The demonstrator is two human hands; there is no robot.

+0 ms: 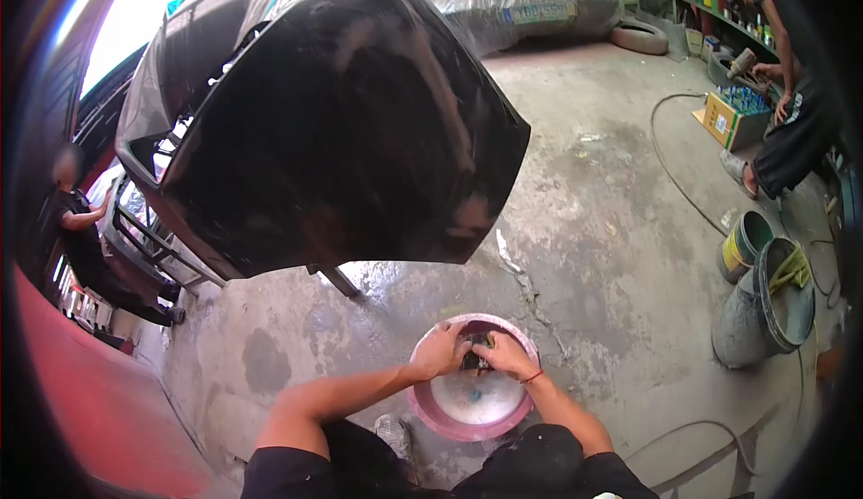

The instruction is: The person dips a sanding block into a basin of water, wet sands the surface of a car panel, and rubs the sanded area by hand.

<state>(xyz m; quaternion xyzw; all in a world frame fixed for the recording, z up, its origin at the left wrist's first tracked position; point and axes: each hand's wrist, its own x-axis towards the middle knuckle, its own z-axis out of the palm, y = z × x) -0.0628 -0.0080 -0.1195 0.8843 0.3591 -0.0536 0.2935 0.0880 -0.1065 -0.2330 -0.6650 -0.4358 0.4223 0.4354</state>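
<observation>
A round pinkish basin (473,431) with whitish, cloudy liquid stands on the floor just in front of my knees. Over its far part, both hands come together around a small dark object (476,352). My left hand (440,350) grips its left side, fingers closed. From the right, my right hand (505,356) closes on the same object, a reddish band at the wrist. What the object is cannot be made out. A small bluish thing (475,396) shows in the liquid below.
A dark car hood (360,139) rises ahead on a stand (337,280). Two buckets (744,245) (751,324) stand at right, near a hose (674,162). One person (81,229) is at far left, another (796,94) at upper right by a box (733,121). A covered car (521,13) is behind.
</observation>
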